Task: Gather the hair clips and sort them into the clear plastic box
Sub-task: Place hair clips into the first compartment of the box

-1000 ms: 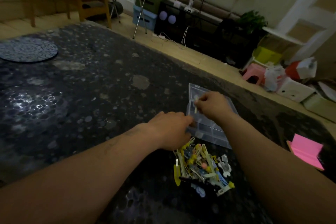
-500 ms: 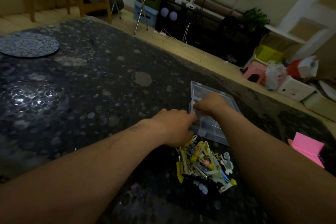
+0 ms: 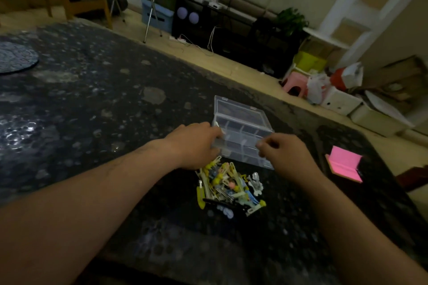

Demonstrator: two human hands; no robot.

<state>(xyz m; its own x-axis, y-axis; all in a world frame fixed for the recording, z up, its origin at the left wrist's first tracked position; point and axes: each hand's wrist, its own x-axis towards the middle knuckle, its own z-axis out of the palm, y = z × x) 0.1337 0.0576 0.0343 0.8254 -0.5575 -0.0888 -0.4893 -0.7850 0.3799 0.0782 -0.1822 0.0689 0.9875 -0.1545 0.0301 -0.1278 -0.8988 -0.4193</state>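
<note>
Spreading across most of the head view is a dark speckled tabletop (image 3: pixel 92 104), glossy in patches at the left. On it, right of centre, sits a rectangular clear plastic box (image 3: pixel 245 131) split by thin partitions into small compartments, its hinged lid thrown open and lying back on the far side. Just in front of the box, close to its near wall, lies a tangled heap of hair clips (image 3: pixel 229 187), mostly yellow and white with touches of blue, pink and black. One pale metallic clip sits at the heap's right edge.

The left hand (image 3: pixel 196 146) reaches in from the lower left, knuckles up, with its fingers curled against the box's left wall in a grip. Its heel hangs over the top of the heap. The right hand (image 3: pixel 284 155) comes in from the lower right and hovers at the box's near right corner. Its thumb and fingertips (image 3: pixel 261 146) are drawn together in a pinch, though whether anything lies between them cannot be told through the blur.

A round patterned grey mat (image 3: pixel 14 58) is cut off by the left edge. A bright pink pad (image 3: pixel 345 165) lies well to the right of the box.
</note>
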